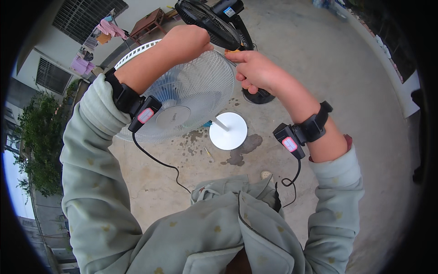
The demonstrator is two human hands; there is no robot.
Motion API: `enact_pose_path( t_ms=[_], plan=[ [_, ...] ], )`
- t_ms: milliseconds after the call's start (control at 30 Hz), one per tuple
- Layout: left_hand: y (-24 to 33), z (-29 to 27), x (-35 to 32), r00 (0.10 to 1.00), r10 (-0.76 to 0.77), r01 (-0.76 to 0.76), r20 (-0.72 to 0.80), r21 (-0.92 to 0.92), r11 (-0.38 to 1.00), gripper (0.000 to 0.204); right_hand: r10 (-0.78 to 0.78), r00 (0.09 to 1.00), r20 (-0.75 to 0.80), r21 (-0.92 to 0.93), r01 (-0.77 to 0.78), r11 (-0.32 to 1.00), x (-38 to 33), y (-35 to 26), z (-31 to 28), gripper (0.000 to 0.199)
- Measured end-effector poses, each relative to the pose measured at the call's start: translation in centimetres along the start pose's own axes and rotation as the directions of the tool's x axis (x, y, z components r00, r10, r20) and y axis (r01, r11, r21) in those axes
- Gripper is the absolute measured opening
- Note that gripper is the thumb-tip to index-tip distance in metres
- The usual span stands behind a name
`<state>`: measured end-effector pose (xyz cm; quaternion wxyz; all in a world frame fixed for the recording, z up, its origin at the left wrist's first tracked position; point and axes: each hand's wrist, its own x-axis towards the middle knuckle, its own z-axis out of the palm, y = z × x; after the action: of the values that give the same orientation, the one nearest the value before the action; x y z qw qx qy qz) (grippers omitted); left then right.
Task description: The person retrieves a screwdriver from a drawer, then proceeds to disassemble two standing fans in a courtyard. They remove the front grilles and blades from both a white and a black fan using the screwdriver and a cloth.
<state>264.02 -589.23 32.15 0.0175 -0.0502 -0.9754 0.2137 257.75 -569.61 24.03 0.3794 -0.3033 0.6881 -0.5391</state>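
Note:
A white standing fan (173, 116) with a round wire grille stands before me, its head tilted and its round white base (228, 139) on the ground. At the top of the grille, my left hand (189, 43) is closed over the rim, its fingertips mostly hidden. Just to the right, my right hand (258, 71) reaches the grille's upper right edge. Its index finger stretches toward the rim while the other fingers curl in. Something small and orange shows by that fingertip; I cannot make out what it is or whether the hand holds it.
Close behind stands a black fan (212, 23) with a round black base (258, 97). Wet patches (244, 148) mark the concrete floor near the white base. Farther back are a brown wooden table (148, 23) and hanging laundry (109, 29). Cables hang from both wrist devices.

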Motion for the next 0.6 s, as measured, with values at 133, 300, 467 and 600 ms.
enact_pose_path(
  t_ms=[133,300,467,600],
  plan=[
    [0.1,0.1,0.7,1.000,-0.007,0.008,0.016,-0.015,1.000,0.031,0.012,0.999,-0.032,-0.070,-0.014,0.997,-0.2,0.5,0.0,0.057],
    [-0.2,0.7,1.2,1.000,0.006,-0.006,-0.007,-0.009,1.000,0.036,-0.183,0.940,-0.286,0.008,0.194,0.981,1.4,4.4,5.3,0.054],
    [-0.9,0.4,2.2,0.990,-0.006,0.005,0.139,0.004,1.000,0.048,-0.258,0.860,-0.439,0.150,0.353,0.923,4.3,7.0,8.9,0.055],
    [-0.9,0.8,2.7,0.995,0.049,-0.050,0.086,0.012,0.999,0.048,-0.239,0.890,-0.389,0.025,0.270,0.963,3.4,4.8,7.4,0.053]
  ],
)
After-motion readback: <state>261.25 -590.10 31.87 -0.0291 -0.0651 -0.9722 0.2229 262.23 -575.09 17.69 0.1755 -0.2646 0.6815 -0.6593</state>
